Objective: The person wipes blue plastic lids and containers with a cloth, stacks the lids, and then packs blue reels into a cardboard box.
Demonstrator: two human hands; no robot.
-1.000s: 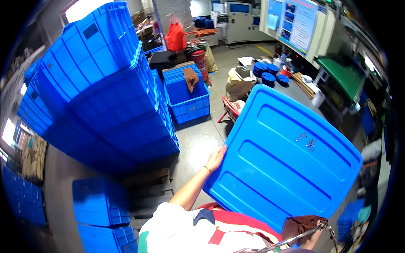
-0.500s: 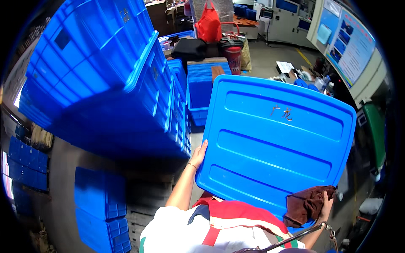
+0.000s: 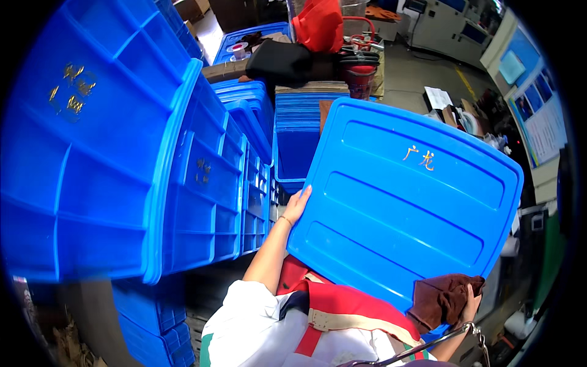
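A large blue plastic lid point(image 3: 397, 214) with three long recessed panels and handwriting near its far side is held tilted in front of my body. My left hand point(image 3: 296, 207) grips its left edge, the fingertips showing on top and the rest hidden beneath. At the lower right corner my right hand point(image 3: 471, 304) is closed on a crumpled dark brown cloth point(image 3: 441, 298), which lies over the lid's edge. Whether those fingers also grip the lid itself is hidden by the cloth.
Tall stacked blue crates point(image 3: 202, 165) stand close on my left. Ahead are an open blue bin point(image 3: 298, 153) beside stacked blue sheets, a black bundle point(image 3: 280, 61), a red bag point(image 3: 319, 27) and a red bucket point(image 3: 359, 79). A notice board point(image 3: 538, 92) hangs at right.
The crate stack on the left now looms larger and nearer, and the bin ahead has shifted in view. Both hands keep their hold on the lid and cloth.
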